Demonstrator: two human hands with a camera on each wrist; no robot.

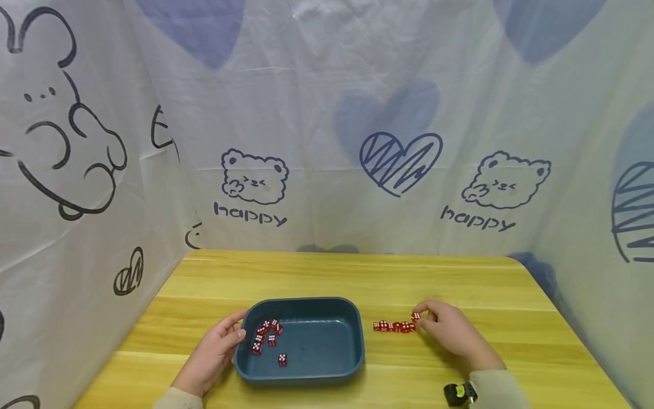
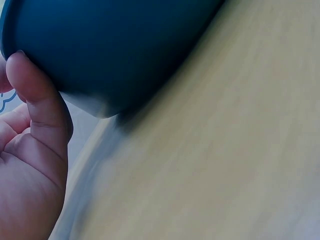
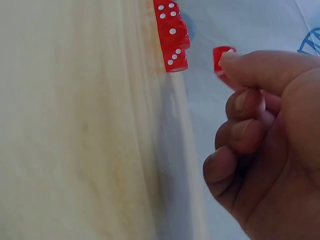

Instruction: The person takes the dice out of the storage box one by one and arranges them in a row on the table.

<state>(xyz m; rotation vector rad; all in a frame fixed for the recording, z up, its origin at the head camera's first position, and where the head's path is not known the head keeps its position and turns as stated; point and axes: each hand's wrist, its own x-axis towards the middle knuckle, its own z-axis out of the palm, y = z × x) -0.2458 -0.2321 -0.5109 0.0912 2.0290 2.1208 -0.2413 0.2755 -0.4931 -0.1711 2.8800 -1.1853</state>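
Observation:
My right hand [image 1: 452, 330] pinches a red die [image 1: 416, 316] with white pips between thumb and index finger. In the right wrist view the pinched die [image 3: 220, 60] stands apart from the end of a row of red dice [image 3: 172, 32], the other fingers curled toward the palm. That row [image 1: 393, 326] runs left to right on the table, right of a dark teal tray [image 1: 327, 378]. My left hand [image 1: 212, 352] rests at the tray's left side, thumb and fingers touching its outer wall near the rim. Several loose red dice [image 1: 272, 340] lie inside the tray, mostly toward its left end.
The table [image 1: 434, 278] has a yellow wood-grain top. Printed cloth [image 1: 317, 187] with hearts and bears hangs behind it and along both sides. A black band with a small device [image 1: 460, 393] is at my right wrist.

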